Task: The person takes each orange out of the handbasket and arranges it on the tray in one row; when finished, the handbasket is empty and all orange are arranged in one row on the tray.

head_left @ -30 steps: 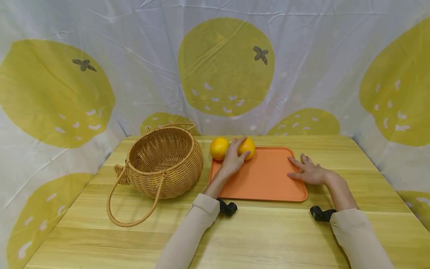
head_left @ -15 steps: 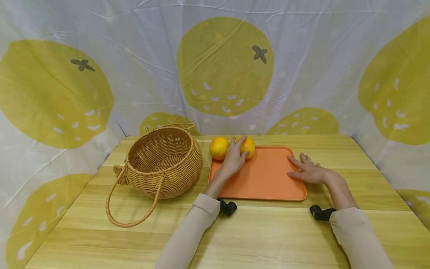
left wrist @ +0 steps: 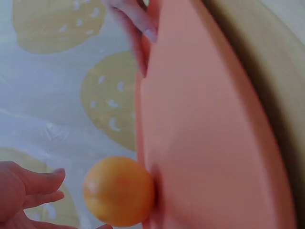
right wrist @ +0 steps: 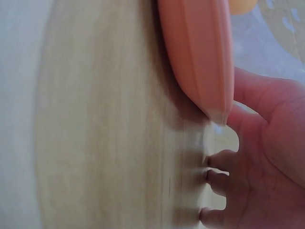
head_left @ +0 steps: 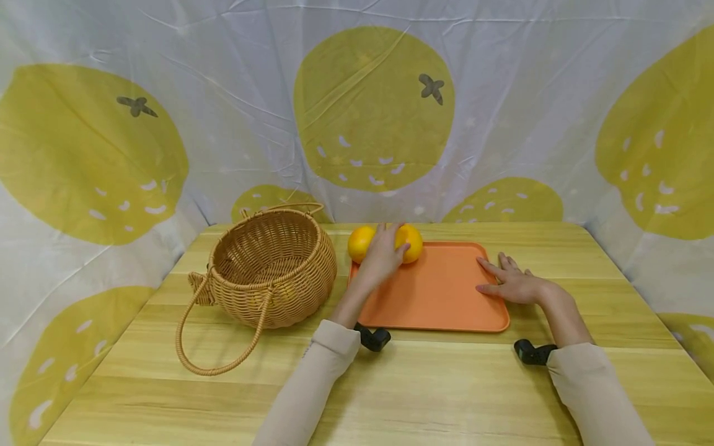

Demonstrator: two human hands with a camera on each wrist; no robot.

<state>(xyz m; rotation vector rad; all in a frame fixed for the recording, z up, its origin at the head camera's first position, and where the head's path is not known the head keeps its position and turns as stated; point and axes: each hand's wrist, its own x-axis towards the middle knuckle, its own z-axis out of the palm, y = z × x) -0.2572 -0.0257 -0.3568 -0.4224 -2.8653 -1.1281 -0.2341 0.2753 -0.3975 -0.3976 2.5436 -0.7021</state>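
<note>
Two oranges lie at the far left corner of the orange tray [head_left: 440,297]. The left orange [head_left: 359,243] is just off the rim, while the right orange [head_left: 412,243] sits inside the corner. My left hand [head_left: 382,251] reaches between them with straight fingers, covering part of each. In the left wrist view an orange [left wrist: 119,191] rests against the tray [left wrist: 209,143], and my left hand's fingers [left wrist: 33,188] are spread a little apart from it. My right hand [head_left: 510,285] lies flat at the tray's right edge, its fingers [right wrist: 224,179] on the wooden table beside the rim [right wrist: 200,57].
A round wicker basket [head_left: 273,266] stands left of the tray, one handle [head_left: 212,347] flopped onto the wooden table [head_left: 435,390] toward me. A cloth backdrop [head_left: 368,111] printed with yellow fruit closes the back and both sides.
My left hand has slid a little left and farther out, from the right orange to the gap between the two. The right hand, tray and basket have stayed put.
</note>
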